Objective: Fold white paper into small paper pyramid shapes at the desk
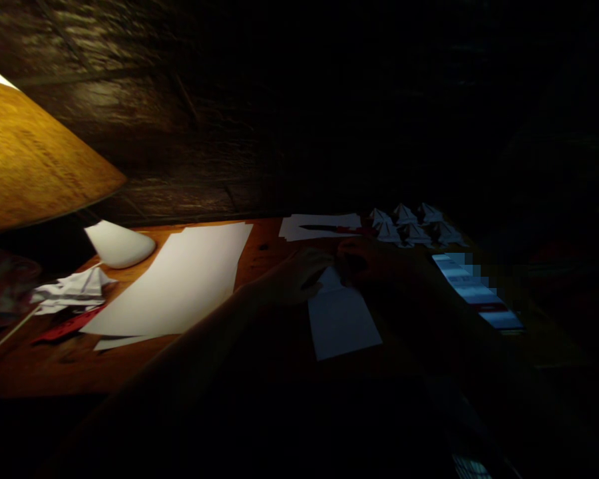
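On a worktop, the left hand pinches the far end of a creased paper, centred toward the front edge; likely light, easily crumpled, best held by edges. Right hand beside it: too dark to tell its grip.

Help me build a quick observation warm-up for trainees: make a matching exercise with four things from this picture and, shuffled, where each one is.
Things
1. Yellow-brown sloping lampshade
2. Dark-bladed tool with a red handle
3. Six small folded white paper shapes
4. Pale four-sided paper sheet

Places
A. Grouped in two rows, beyond the hands and to the right
B. Reaching toward the viewer from the left hand and right hand
C. At the picture's left edge
D. Lying partly over white papers

Pairs: 1-C, 2-D, 3-A, 4-B
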